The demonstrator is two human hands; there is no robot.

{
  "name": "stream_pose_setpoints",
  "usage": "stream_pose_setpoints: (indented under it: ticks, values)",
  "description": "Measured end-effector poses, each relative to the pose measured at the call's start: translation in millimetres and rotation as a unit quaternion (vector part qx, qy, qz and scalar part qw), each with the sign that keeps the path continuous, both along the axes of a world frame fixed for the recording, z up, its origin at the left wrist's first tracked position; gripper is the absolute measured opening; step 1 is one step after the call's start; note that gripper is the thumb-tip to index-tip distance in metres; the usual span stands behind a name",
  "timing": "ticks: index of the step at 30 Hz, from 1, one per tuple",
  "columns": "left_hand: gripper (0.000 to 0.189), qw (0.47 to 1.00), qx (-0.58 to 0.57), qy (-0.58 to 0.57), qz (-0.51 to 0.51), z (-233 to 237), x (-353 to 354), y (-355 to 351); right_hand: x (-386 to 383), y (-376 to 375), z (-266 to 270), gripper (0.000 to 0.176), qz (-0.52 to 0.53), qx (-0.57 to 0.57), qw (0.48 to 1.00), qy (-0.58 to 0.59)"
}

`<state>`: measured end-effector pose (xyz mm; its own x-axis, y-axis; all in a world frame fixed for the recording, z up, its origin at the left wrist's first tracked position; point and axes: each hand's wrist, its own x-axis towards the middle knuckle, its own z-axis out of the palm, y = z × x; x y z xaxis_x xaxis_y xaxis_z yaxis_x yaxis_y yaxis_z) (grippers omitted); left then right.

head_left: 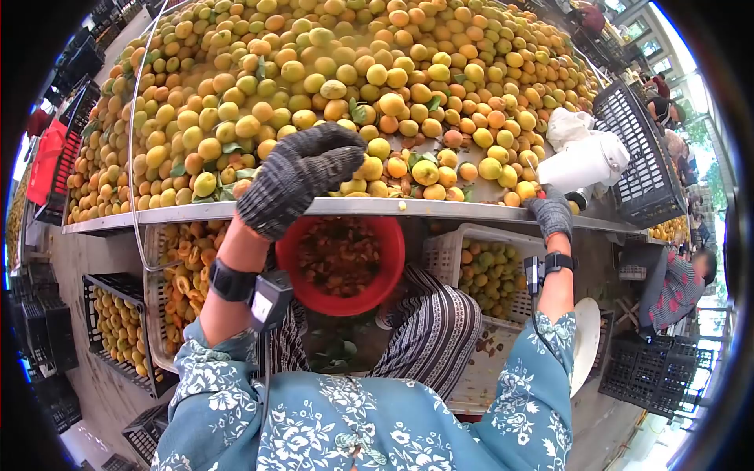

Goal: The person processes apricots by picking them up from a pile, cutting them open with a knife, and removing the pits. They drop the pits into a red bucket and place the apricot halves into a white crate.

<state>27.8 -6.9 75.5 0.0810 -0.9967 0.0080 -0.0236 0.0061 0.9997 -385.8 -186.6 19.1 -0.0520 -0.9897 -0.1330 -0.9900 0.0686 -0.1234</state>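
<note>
My left hand [302,177], in a dark grey knitted glove, is raised over the front edge of a table heaped with yellow-orange apricots [377,74]. Its fingers are bent together, and whatever they may hold is hidden. At the table's metal rim [353,206], on the right, my gloved right hand [551,213] is closed around a small knife [541,194]; only a bit of red and a thin blade show. Loose apricots and green leaves lie near both hands. Right beside the right hand is a white container [585,163].
Below the rim, a red basin [287,255] holds brownish scraps between my knees. A crate of split apricots [184,275] stands left, a white crate [440,255] of greenish fruit right. A black crate [640,157] leans at the table's right end. A person [675,290] sits farther right.
</note>
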Motion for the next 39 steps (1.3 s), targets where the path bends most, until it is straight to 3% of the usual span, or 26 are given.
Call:
stream_pose_setpoints:
  ticks: [5, 7, 9, 10, 11, 13, 14, 17, 19, 21, 25, 27, 28, 29, 31, 34, 35, 39]
  values:
    - [0.024, 0.998, 0.03, 0.042, -0.022, -19.4, -13.8, -15.2, 14.9, -15.9, -4.5, 0.056, 0.005, 0.013, 0.999, 0.032]
    - [0.024, 0.994, 0.1, 0.033, -0.024, -25.6, -9.8, -16.8, 14.9, -19.7, -9.3, 0.055, 0.009, 0.001, 1.0, 0.015]
    - [0.025, 0.995, 0.085, 0.052, -0.016, -37.7, -3.3, -20.2, 16.1, -19.2, -10.0, 0.048, 0.006, -0.034, 0.993, -0.109]
    - [0.025, 0.992, 0.095, 0.088, -0.001, -37.7, -0.1, -21.3, 7.1, -26.1, -26.6, 0.039, -0.008, -0.056, 0.954, -0.296]
    - [0.025, 0.987, 0.106, 0.123, 0.015, -38.0, 2.9, -21.5, -1.5, -31.9, -43.6, 0.029, -0.02, -0.074, 0.878, -0.472]
    - [0.025, 0.985, 0.093, 0.141, 0.023, -43.6, 9.3, -21.9, 26.8, -0.2, -0.3, 0.032, -0.057, 0.015, 0.796, -0.603]
    - [0.025, 0.984, 0.082, 0.158, 0.026, -47.6, 13.4, -22.3, 41.3, 6.8, 0.7, 0.029, -0.021, 0.015, 0.738, -0.674]
    - [0.025, 0.983, 0.054, 0.176, 0.024, -53.4, 21.7, -22.4, 85.1, 35.9, 24.6, 0.035, 0.011, 0.11, 0.629, -0.769]
    - [0.025, 0.985, 0.053, 0.167, 0.008, -51.8, 17.5, -20.4, 113.6, 46.0, 29.6, 0.037, 0.079, 0.155, 0.583, -0.794]
    - [0.027, 0.985, 0.056, 0.16, 0.01, -44.6, 7.6, -17.7, 148.6, 62.9, 38.8, 0.038, 0.07, 0.194, 0.551, -0.809]
    - [0.042, 0.974, -0.02, 0.226, -0.018, -46.1, -0.5, -16.1, 216.4, 98.6, 46.4, 0.035, 0.079, 0.216, 0.563, -0.794]
    - [0.052, 0.976, -0.007, 0.215, -0.028, -43.5, 3.4, -15.5, 254.4, 116.3, 41.9, 0.032, 0.031, 0.078, 0.611, -0.787]
    - [0.059, 0.975, 0.001, 0.22, -0.042, -40.0, 5.9, -10.6, 251.0, 110.7, 48.8, 0.03, 0.051, 0.207, 0.639, -0.739]
    - [0.058, 0.977, 0.011, 0.211, -0.02, -35.7, 6.3, -4.2, 253.4, 107.4, 42.9, 0.028, 0.041, 0.209, 0.694, -0.688]
    - [0.054, 0.979, 0.017, 0.205, -0.019, -41.4, 21.2, -2.3, 268.1, 117.4, 52.9, 0.028, 0.072, 0.19, 0.754, -0.624]
    - [0.05, 0.951, -0.039, 0.306, 0.021, -44.6, 36.5, 2.6, 276.5, 117.8, 45.6, 0.032, 0.097, 0.154, 0.723, -0.667]
    - [0.05, 0.953, -0.04, 0.3, 0.027, -44.7, 41.8, 3.8, 278.0, 118.0, 43.6, 0.034, 0.092, 0.126, 0.751, -0.642]
    - [0.057, 0.962, -0.126, 0.237, 0.043, -44.1, 52.7, 5.9, 275.7, 122.8, 36.7, 0.031, 0.099, 0.147, 0.736, -0.654]
